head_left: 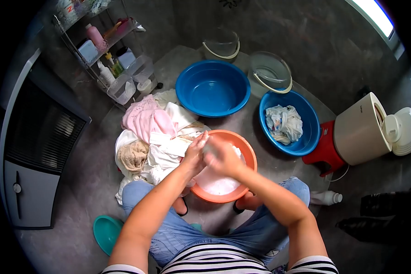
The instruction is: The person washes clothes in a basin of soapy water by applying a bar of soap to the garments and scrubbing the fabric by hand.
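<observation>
Both hands meet over the left part of an orange basin [252, 160] that stands on the floor between my legs. My left hand [194, 153] looks wet, with its fingers stretched out and nothing visible in it. Close against it is my right hand [221, 157], smeared by motion, so its fingers cannot be made out. White suds [219, 184] fill the basin beneath them, and some white cloth seems to show at its right side. Just left of the basin lies a heap of laundry, with a pink garment [147, 119], white cloths [166, 153] and a beige piece [133, 156].
Behind the orange basin stands a blue basin [213, 111]. Another blue basin [316, 123] holds white laundry [284, 123]. Two clear buckets [269, 68] stand farther back. At right are a beige and red appliance [358, 130] and a white bottle [324, 197]. A bottle-filled rack [98, 57] stands left.
</observation>
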